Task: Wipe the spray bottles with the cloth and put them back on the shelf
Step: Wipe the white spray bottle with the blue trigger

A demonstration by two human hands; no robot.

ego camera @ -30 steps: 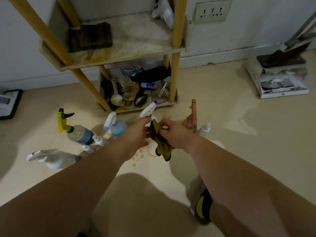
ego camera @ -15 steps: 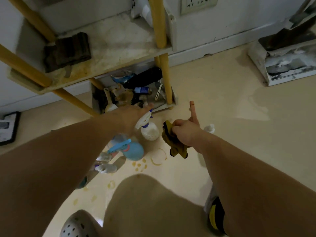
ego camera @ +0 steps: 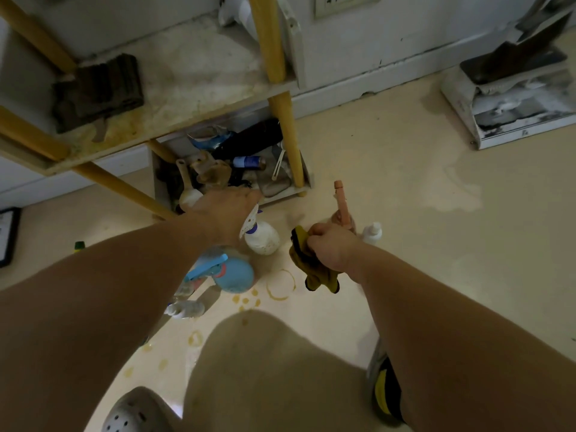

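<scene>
Dim, warm indoor light; the floor (ego camera: 452, 251) is brightest at the right, with a pale sheen below the wall (ego camera: 358, 51); the lower tier of the shelf (ego camera: 218, 88) sits in murky shadow, its clutter hard to read; the forearms (ego camera: 109, 291) are underexposed and soft; wide-angle distortion bows the shelf posts toward the frame edges; fine detail is smeared throughout.

Both bare forearms are stretched forward from the lower corners toward the middle of the frame. The left hand (ego camera: 226, 210) is seen from the back, palm down. Its fingers are mostly hidden, so its grip cannot be judged. The right hand (ego camera: 330, 249) is clenched round a yellow cloth (ego camera: 318, 274).
</scene>
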